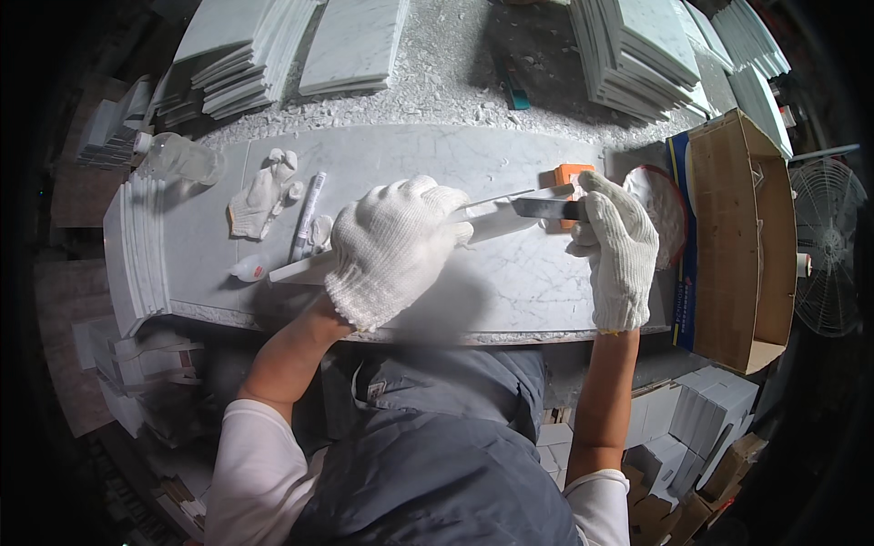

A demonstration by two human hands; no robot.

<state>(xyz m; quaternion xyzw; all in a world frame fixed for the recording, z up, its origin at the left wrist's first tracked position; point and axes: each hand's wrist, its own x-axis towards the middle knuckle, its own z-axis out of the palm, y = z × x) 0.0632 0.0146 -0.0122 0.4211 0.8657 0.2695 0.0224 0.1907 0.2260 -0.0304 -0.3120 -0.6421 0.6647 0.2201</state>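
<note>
My left hand (396,246), in a white knitted glove, is closed over a thin white marble tile (505,218) tilted up off the worktop. Most of the tile lies hidden under the glove, with a narrow end showing to the left. My right hand (619,250), gloved too, pinches a flat dark-bladed scraper (539,207); its blade points left, close to the tile's right end. Whether blade and tile touch, I cannot tell. Behind the right fingers sits an orange block (572,171). Beside that hand is a round red-rimmed dish of white paste (669,214).
A marble slab (537,282) forms the worktop. On its left are a spare glove (262,196), a white tube (309,214), a small bottle (248,268) and a clear bottle (182,159). Tile stacks (628,59) stand behind. A cardboard box (728,246) and fan (828,246) are rightward.
</note>
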